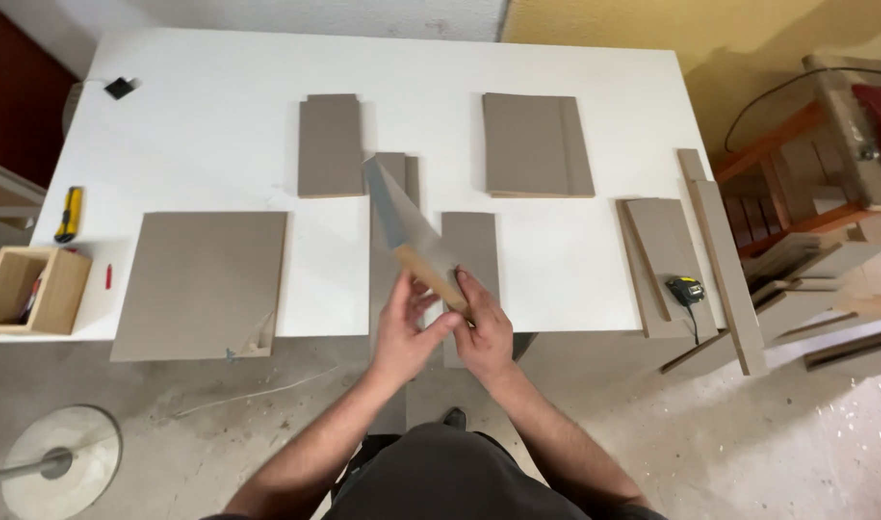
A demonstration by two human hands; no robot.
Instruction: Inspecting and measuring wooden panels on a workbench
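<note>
My right hand (486, 330) grips the wooden handle of a hand saw (402, 220), whose grey blade points up and to the left over the white table (219, 116). Beside it, my left hand (406, 327) has its fingers spread and touches the lower end of the handle. Under the saw lie two long grey boards (474, 241) that stick out over the table's near edge. Both hands hover at that edge, above the floor.
Several grey boards lie on the table: a large panel (200, 284) at left, two smaller ones (331, 144) (535, 144) at the back, and strips (725, 260) at right with a tape measure (686, 290). A wooden box (31, 289) and yellow cutter (68, 214) sit at left.
</note>
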